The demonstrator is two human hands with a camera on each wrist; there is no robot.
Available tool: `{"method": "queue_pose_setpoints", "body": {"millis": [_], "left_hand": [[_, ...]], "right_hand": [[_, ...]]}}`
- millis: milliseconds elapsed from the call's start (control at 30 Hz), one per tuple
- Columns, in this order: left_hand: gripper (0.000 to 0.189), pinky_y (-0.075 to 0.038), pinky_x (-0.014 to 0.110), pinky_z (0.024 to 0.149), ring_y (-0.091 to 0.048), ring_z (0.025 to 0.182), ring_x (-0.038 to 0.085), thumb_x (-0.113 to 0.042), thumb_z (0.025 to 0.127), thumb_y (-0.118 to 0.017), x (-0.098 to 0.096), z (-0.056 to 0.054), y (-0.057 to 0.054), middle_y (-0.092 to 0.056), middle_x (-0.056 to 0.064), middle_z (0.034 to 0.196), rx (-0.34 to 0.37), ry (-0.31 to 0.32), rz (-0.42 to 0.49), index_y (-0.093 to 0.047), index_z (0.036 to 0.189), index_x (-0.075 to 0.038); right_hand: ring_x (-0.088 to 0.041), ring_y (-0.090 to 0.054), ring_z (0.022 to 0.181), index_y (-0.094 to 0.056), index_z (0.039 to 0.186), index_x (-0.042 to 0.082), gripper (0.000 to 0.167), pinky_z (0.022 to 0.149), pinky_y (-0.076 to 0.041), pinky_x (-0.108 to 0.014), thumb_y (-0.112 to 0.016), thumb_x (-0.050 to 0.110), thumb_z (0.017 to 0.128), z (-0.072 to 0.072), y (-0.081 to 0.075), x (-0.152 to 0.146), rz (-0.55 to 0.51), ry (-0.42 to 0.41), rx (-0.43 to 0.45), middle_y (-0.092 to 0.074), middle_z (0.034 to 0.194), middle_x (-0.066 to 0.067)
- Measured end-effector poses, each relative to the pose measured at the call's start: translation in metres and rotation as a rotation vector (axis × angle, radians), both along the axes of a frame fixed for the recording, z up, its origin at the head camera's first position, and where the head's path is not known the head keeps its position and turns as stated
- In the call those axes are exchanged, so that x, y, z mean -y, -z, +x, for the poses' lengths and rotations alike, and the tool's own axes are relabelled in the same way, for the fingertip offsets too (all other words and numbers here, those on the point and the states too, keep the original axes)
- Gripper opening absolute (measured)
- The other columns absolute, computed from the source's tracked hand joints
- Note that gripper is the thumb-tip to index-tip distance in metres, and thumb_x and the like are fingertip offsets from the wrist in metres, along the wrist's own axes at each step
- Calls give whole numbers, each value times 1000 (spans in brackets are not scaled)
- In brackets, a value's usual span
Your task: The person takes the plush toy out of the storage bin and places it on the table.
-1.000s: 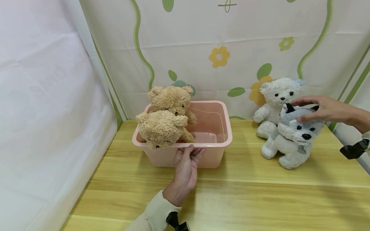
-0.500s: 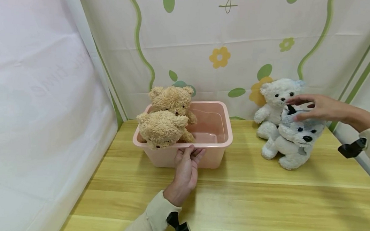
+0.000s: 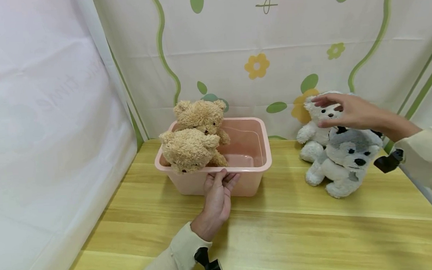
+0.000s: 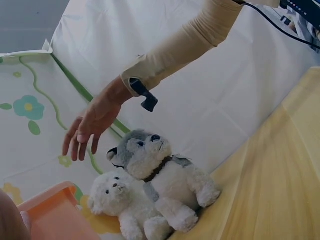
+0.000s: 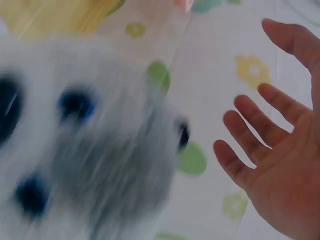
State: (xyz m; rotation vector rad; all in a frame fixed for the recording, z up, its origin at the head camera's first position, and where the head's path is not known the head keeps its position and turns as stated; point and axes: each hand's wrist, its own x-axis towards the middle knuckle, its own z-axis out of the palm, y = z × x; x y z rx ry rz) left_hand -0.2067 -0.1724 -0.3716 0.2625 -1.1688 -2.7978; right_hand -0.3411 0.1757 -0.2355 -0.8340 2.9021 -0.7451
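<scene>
My left hand (image 3: pixel 216 202) grips the front rim of a pink plastic bin (image 3: pixel 256 167), thumb up at the lip and fingers under it. Two tan teddy bears (image 3: pixel 189 150) are in the bin's left half, the front one leaning over the rim. At the right, my right hand (image 3: pixel 355 112) hovers with spread fingers and holds nothing. In the head view it overlaps the face of a white teddy bear (image 3: pixel 310 132). Just below it, a grey-and-white plush husky (image 3: pixel 354 154) sits in front of that bear. The right wrist view shows the husky (image 5: pixel 120 165) blurred, beside the open palm.
All stand on a wooden table (image 3: pixel 280 237). A white cloth backdrop (image 3: pixel 214 33) with printed flowers rises close behind the bin and plush toys. White cloth (image 3: pixel 55 139) also hangs along the left side.
My right hand has come off the husky's head, rising and moving left in front of the white bear. The husky stays seated. My left hand and the bin have not moved.
</scene>
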Motion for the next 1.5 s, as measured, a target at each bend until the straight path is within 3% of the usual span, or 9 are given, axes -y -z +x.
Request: {"method": "queue_pose_setpoints", "body": {"millis": [200,467,1133,1500], "left_hand": [[5,-62,29,87,-63,84,13,-3,102,-43,0,0,1,-57,6,92,7,-2,3,-43,107,-5],[7,-61,29,88,-63,84,13,-3,102,-44,-1,0,1,-57,6,92,6,-2,1,-43,109,-4],[6,-61,29,90,-64,84,13,-3,102,-43,0,0,1,-56,8,94,-15,0,12,-42,107,-4],[5,-61,30,90,-65,84,13,-4,102,-45,0,0,1,-57,7,93,-17,-3,17,-42,106,-5]], "right_hand": [[-30,-47,128,-44,145,13,66,101,-44,-55,-75,27,88,6,-6,56,-107,-56,-52,-51,143,-11],[-27,-48,131,-47,143,15,66,105,-45,-54,-78,23,85,13,-8,109,-225,-117,-3,-52,142,-8],[-30,-45,135,-44,146,14,73,109,-46,-54,-80,21,83,29,-1,166,-324,-213,-13,-46,149,-8],[-29,-47,134,-43,147,14,76,108,-47,-52,-82,20,81,37,12,184,-413,-221,-8,-47,150,-8]]}}
